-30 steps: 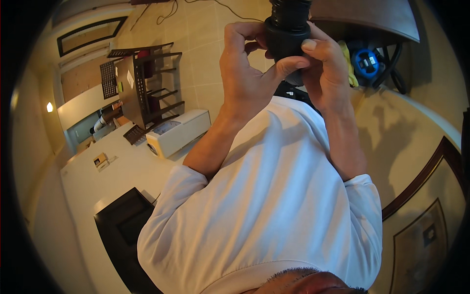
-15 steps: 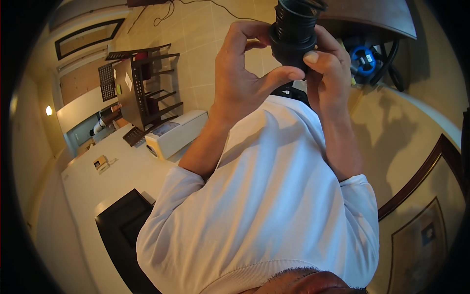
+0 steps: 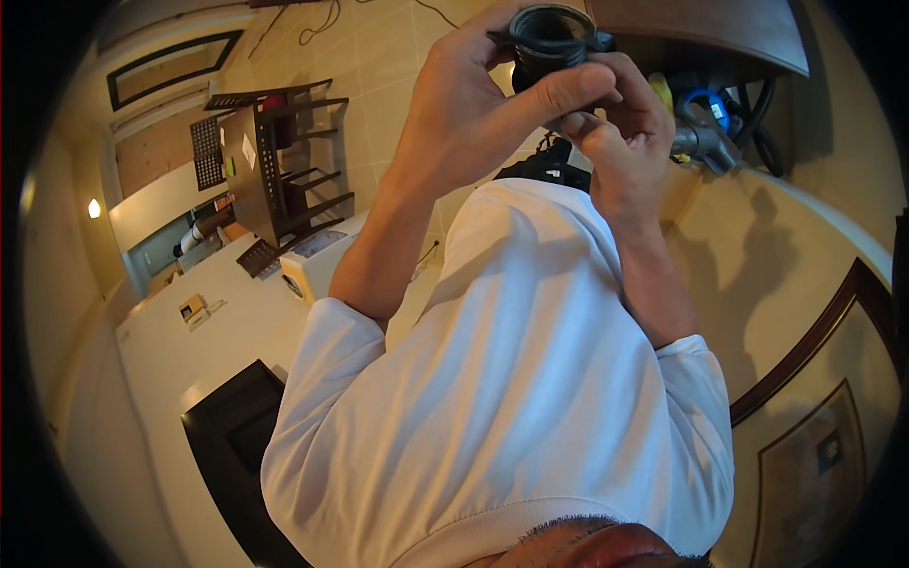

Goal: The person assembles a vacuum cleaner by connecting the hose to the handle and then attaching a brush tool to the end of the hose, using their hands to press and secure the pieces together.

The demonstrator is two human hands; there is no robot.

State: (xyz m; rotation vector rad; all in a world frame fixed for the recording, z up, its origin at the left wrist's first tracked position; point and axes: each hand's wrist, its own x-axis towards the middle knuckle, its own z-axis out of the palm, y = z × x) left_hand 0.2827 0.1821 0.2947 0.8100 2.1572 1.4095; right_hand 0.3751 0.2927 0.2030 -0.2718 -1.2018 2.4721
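Observation:
Both hands are raised at the top of the head view, around a black ribbed tube-shaped fitting (image 3: pixel 543 62). Its round, hollow mouth tilts up toward me, and a narrow strap or lip sticks out beside the rim. My left hand (image 3: pixel 464 118) wraps its far left side, with the thumb stretched across the front below the mouth. On the other side my right hand (image 3: pixel 630 142) closes on the lower part, its fingers bent and its thumb near the left thumb's tip. The palms and fingers hide the fitting's lower end.
Beyond my right hand lie a grey pipe piece (image 3: pixel 708 144), a blue round object (image 3: pixel 710 106) and black hose (image 3: pixel 757 137), beneath a brown curved surface (image 3: pixel 701 28). A dark table with chairs (image 3: pixel 251 175) stands left. A framed picture (image 3: pixel 814 473) hangs at the lower right.
The fitting has tipped so its open mouth faces me more and has come lower. My left thumb has slid right across its front. The grey pipe piece now shows beside my right hand.

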